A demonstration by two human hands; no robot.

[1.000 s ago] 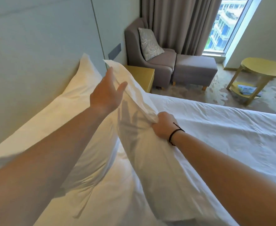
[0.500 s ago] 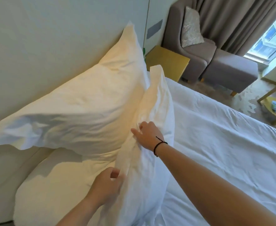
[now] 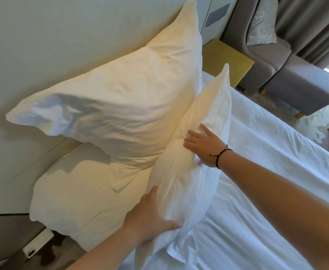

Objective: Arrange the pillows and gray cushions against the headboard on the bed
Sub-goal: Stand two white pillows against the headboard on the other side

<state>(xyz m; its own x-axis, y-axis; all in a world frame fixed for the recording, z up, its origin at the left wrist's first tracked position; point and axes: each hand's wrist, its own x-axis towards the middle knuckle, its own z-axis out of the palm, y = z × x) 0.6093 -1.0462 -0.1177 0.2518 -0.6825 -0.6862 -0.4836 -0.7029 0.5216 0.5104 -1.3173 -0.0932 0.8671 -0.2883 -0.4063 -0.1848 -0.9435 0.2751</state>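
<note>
Pressing front pillow [image 3: 187,172], both hands [image 3: 202,147] flat, open bed [image 3: 276,191] alongside

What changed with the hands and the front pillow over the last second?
The left hand dropped from the front pillow's top corner to its lower end; the right hand let go its pinch and now presses flat. The pillow went from held up to propped against the back pillow, which stayed at the headboard.
</note>
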